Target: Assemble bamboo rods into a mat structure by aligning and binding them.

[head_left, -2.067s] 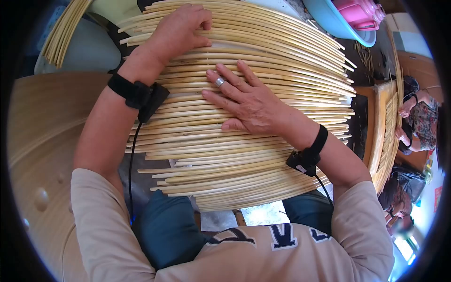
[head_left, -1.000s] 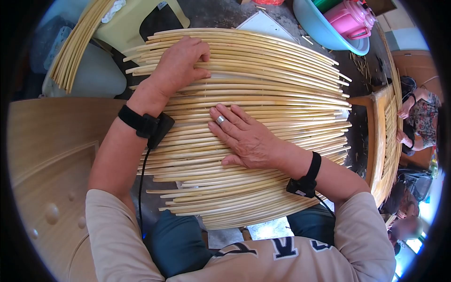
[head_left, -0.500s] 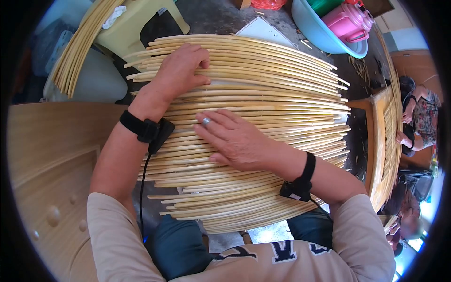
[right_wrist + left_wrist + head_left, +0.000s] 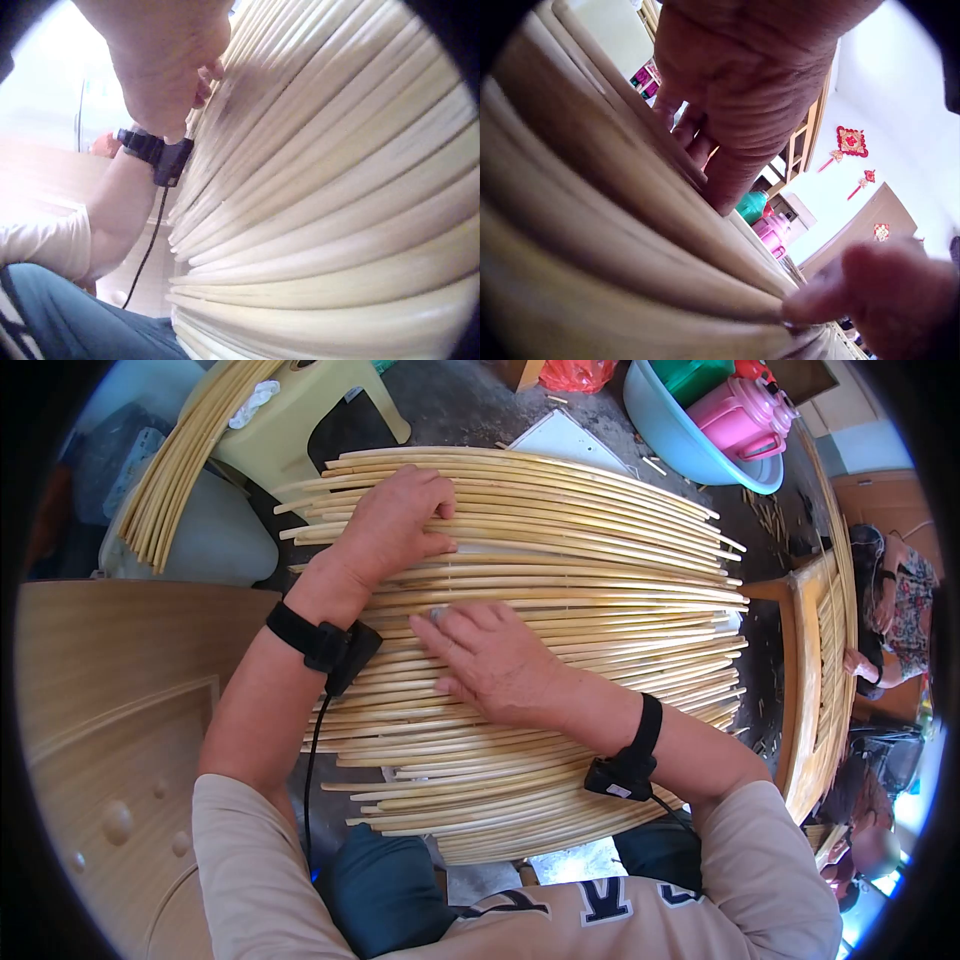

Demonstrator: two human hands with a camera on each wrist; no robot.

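Observation:
A mat of slender pale-yellow sticks spreads across in front of the person, with faint lines of thread crossing it. My left hand grips sticks at the mat's upper left, fingers curled over them and thumb at a gap between two groups. In the left wrist view, the left thumb meets a stick while the other fingers dip behind it. Lower and toward the middle, my right hand rests on the sticks with bent fingers, a ring on one. The right fingertips touch the sticks in the right wrist view.
A bundle of sticks lies over a pale stool at upper left. A blue basin holds a pink jug. A wooden panel stands at left, a wooden frame at right, with other people beyond.
The right hand has slid left across the sticks, and its flat, spread fingers now bend. The left hand keeps its place on the mat. The head view has tilted, so the mat appears lower.

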